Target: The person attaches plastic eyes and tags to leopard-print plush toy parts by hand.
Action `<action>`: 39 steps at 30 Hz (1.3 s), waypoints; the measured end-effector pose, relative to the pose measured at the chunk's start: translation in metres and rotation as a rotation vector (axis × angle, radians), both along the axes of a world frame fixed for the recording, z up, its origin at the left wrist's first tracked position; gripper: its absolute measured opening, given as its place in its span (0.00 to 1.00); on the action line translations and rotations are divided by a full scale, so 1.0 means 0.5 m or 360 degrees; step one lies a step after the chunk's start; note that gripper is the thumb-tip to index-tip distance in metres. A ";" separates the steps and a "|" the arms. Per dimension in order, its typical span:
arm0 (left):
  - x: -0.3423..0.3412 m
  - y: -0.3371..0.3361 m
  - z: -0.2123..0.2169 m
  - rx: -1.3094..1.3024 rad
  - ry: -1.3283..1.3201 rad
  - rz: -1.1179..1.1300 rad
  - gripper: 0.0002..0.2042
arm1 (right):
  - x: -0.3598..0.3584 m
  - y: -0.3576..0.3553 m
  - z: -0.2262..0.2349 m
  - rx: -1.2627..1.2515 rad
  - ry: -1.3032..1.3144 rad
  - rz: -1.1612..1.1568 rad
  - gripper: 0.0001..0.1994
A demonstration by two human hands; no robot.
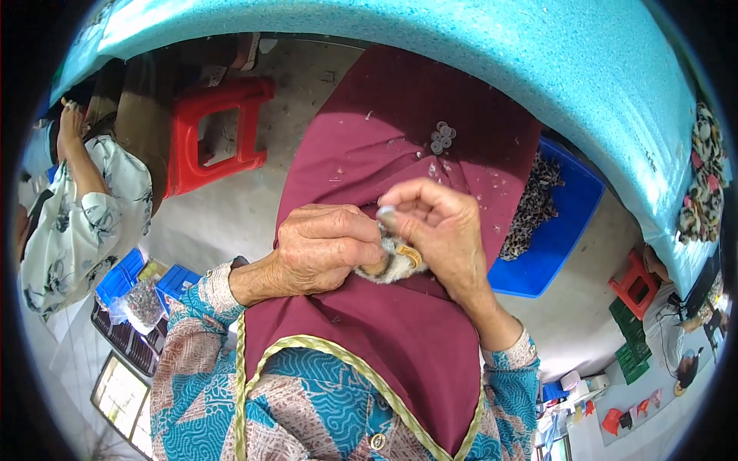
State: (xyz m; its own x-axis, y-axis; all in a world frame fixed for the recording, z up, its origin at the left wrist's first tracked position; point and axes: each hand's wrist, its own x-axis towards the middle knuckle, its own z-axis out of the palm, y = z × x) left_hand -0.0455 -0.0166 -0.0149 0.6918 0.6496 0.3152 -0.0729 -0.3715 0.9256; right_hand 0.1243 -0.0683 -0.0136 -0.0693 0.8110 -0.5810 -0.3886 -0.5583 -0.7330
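Note:
Over my lap, my left hand (329,250) is closed, its fingertips gripping a small furry plush piece (393,269) in cream and dark tones. A yellow-brown tag (410,255) shows on the fur. My right hand (440,230) is at the plush's other side, thumb and forefinger pinched together just above it. Something small and pale shows at those fingertips, too small to name. Part of the plush is hidden behind my fingers. Farther up on the maroon apron (346,154) lies a little cluster of several translucent plastic discs (442,137).
A blue bin (550,265) of spotted plush pieces (534,211) stands on the floor at my right. A light-blue covered table (492,38) curves across the far side. To the left are a red stool (219,138) and a seated person (92,200).

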 end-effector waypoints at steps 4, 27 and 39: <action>-0.004 -0.010 0.012 0.0117 0.0066 0.0078 0.08 | 0.003 -0.015 0.020 -0.0185 0.0123 0.0060 0.06; 0.019 -0.019 0.004 0.0380 0.0271 0.0490 0.06 | 0.010 -0.037 -0.011 -0.0118 0.0046 0.0042 0.09; 0.038 -0.027 -0.022 -0.0423 0.0561 0.0474 0.20 | 0.015 -0.048 -0.184 -0.0062 0.0742 -0.0336 0.05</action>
